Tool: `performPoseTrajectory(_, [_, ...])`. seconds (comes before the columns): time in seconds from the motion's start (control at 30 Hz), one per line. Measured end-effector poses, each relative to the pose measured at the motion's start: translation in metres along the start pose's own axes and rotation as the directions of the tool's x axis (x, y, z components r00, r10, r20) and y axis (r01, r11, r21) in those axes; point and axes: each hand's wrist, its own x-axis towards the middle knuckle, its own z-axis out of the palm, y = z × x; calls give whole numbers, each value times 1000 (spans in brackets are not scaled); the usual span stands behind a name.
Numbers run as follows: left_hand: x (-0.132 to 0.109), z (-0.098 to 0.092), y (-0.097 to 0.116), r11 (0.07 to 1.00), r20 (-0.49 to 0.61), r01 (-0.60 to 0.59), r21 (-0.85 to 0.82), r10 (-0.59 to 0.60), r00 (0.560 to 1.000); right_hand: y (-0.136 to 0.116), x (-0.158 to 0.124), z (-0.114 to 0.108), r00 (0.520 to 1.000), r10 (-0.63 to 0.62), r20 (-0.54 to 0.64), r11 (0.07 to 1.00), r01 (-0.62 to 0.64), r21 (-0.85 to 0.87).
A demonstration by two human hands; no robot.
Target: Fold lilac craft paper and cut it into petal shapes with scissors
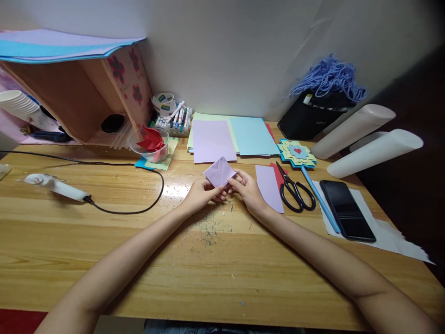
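A small folded square of purple paper (219, 172) is held point-up just above the wooden table, with crease lines across its face. My left hand (203, 194) pinches its lower left edge, thumb in front. On the lower right edge, my right hand (246, 188) pinches it too, thumb on the front and fingers behind. Right of my right hand lie a purple paper strip (269, 188), a piece of red paper (279, 174) and black-handled scissors (295, 190). Behind the folded square, a purple sheet (213, 141) and a light blue sheet (252, 136) rest on other coloured paper.
At left are a white glue gun (57, 186) with its black cord, a cardboard box (73, 93) and a clear bowl (153, 150) holding red folded paper. Markers (177, 116) stand behind. At right are a paper flower (297, 153), a phone (347, 210) and white rolls (375, 153).
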Motion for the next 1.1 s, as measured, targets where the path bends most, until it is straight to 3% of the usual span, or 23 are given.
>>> performPoseTrajectory(0.43, [0,1,2,999,-72,12,32,-10,997,4,-4,0,998,-61,-3,997,61,-41])
performPoseTrajectory(0.8, [2,5,1,993,-172,-12,-120,-9,985,5,-4,0,998,-66,-21,996,64,-61])
performPoseTrajectory(1.1, [2,3,-3,998,-170,-28,-53,19,985,5,-4,-1,999,-54,-8,998,54,-33])
